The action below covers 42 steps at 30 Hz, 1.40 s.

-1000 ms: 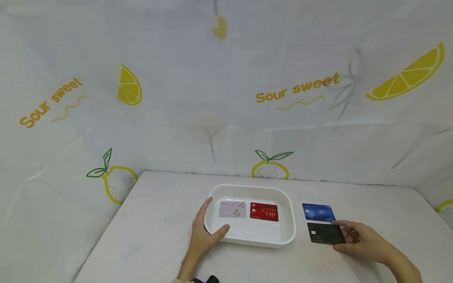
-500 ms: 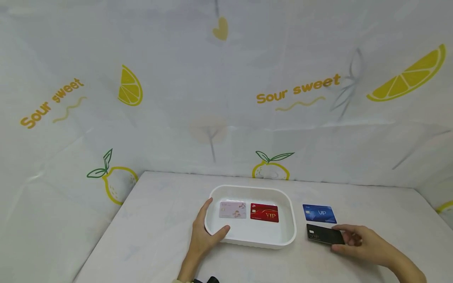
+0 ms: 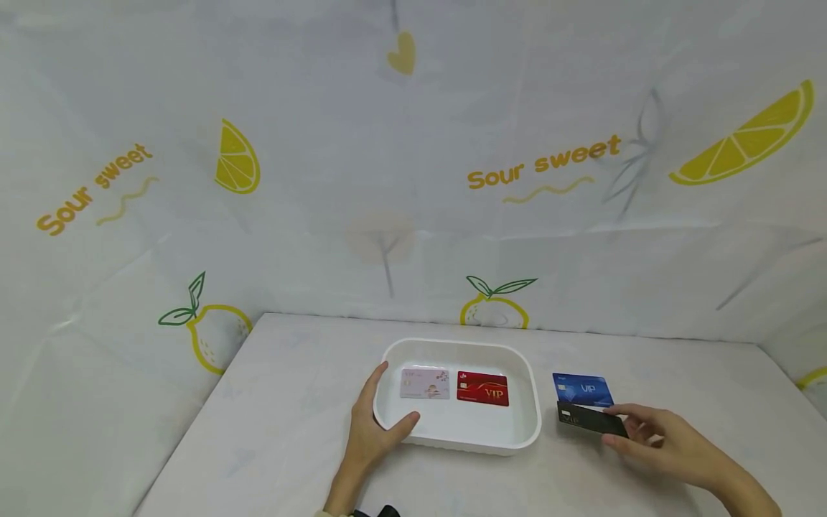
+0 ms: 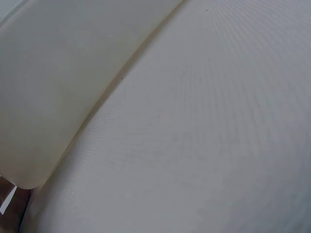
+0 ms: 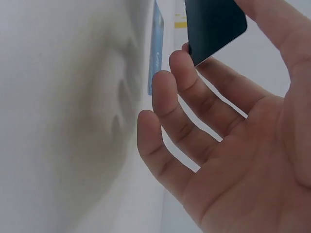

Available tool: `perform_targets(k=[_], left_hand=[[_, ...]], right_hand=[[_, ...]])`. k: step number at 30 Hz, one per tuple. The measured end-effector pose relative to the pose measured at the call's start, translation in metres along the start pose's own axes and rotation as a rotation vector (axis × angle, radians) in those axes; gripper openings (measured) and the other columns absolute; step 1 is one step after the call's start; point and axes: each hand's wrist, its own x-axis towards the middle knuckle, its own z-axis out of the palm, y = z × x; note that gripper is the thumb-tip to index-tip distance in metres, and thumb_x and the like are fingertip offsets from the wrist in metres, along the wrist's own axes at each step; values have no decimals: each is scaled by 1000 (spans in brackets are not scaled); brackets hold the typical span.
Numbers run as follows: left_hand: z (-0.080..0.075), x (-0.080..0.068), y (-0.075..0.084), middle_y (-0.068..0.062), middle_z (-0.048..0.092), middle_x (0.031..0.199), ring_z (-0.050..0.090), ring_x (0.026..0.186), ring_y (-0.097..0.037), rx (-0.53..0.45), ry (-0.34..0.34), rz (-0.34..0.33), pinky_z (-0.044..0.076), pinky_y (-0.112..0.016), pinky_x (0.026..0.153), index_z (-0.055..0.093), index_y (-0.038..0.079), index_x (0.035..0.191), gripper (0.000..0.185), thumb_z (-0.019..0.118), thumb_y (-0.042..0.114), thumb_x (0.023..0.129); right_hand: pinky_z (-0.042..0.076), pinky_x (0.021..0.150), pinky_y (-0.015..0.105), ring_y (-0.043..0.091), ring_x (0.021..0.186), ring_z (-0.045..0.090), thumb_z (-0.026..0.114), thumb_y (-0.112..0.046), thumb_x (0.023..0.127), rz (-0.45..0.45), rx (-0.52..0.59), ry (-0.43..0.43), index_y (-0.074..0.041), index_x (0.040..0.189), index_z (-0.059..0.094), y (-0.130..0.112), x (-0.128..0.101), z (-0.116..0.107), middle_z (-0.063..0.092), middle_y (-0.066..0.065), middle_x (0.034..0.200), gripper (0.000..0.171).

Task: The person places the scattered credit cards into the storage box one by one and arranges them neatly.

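My right hand pinches a black VIP card by its right end. The card is raised off the table and tilted, its upper edge overlapping the lower edge of a blue VIP card in the head view. In the right wrist view the dark back of the black card shows between thumb and fingers. My left hand holds the left end of a white tray, thumb over its front rim. Inside the tray lie a pale pink VIP card and a red VIP card, side by side.
A pale cloth covers the table. Behind it and at the sides hangs a white curtain printed with lemons and "Sour sweet". A dark strap shows by the left wrist.
My right hand has lifted the black card off the table, tilting it up in front of the blue card. The left hand and tray have stayed in place.
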Motion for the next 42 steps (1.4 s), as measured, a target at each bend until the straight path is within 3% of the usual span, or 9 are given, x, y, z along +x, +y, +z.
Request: perform_targets(k=[5, 12, 24, 32, 38, 42], left_hand=[[0, 1, 0, -21, 58, 147, 62, 124, -37, 4, 4, 1, 53, -36, 101, 46, 4, 151, 95, 85, 30, 69], [0, 1, 0, -20, 58, 147, 62, 124, -35, 3, 1, -3, 53, -33, 100, 46, 2, 151, 95, 85, 30, 69], [0, 2, 1, -21, 59, 146, 63, 122, -36, -8, 5, 8, 53, -34, 100, 46, 0, 150, 95, 86, 28, 69], [-1, 1, 0, -21, 59, 145, 63, 119, -34, -5, 2, -4, 53, -33, 96, 46, 2, 151, 94, 85, 29, 70], [-1, 1, -1, -20, 60, 144, 63, 117, -34, -3, -2, -2, 54, -32, 95, 45, 2, 151, 95, 85, 29, 70], [0, 1, -1, -19, 59, 147, 62, 123, -34, 13, -1, 3, 53, -34, 98, 46, 3, 151, 94, 85, 31, 70]], right_hand=[[43, 63, 23, 0, 76, 51, 67, -36, 98, 35, 24, -3, 3, 137, 58, -11, 0, -2, 55, 2, 91, 55], [45, 64, 22, -1, 77, 51, 68, -31, 98, -14, 36, 31, 1, 135, 58, -19, -2, -2, 55, 2, 90, 50], [50, 64, 21, -1, 77, 52, 77, -13, 89, -294, 74, 215, -5, 122, 66, -35, -3, 5, 55, -16, 80, 35], [50, 65, 21, 0, 78, 52, 78, -13, 88, -305, 101, 202, -5, 122, 67, -50, 3, 8, 55, -15, 80, 36], [50, 65, 21, 1, 77, 56, 79, -6, 84, -444, 136, 226, -4, 121, 67, -59, 5, 13, 60, -16, 80, 39], [50, 65, 21, 1, 78, 57, 80, -8, 85, -459, 148, 218, -7, 122, 68, -67, 7, 15, 61, -16, 81, 39]])
